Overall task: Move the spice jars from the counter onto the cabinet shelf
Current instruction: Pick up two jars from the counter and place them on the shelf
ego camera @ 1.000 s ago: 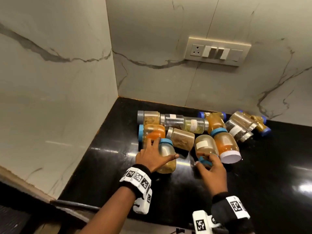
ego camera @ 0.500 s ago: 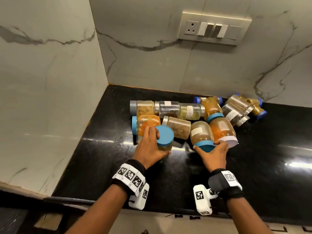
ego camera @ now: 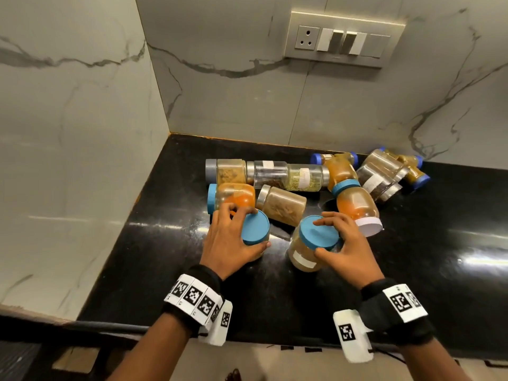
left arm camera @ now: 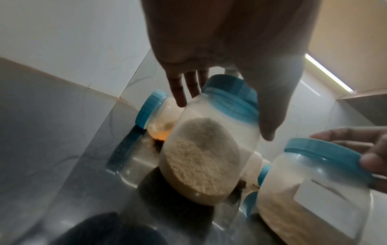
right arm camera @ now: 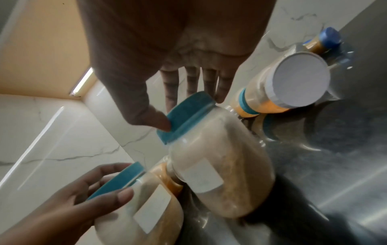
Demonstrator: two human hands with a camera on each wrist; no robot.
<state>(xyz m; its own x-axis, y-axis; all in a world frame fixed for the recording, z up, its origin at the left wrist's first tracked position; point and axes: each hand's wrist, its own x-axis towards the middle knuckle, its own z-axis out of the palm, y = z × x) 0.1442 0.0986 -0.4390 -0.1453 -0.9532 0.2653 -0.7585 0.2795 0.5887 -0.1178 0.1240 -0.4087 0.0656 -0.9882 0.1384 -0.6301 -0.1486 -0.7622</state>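
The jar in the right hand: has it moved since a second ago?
Yes. The jar in the right hand has come away from the white-lidded jar, toward the counter's near edge.

Home kitchen: black counter (ego camera: 412, 270), marble backsplash (ego camera: 233, 92), spice jars (ego camera: 286, 176).

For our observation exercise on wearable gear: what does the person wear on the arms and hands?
Both forearms are bare. The left hand and right hand wear no gloves. Each wrist carries a black band with white square-coded marker tags, and a small white tagged camera block beneath.
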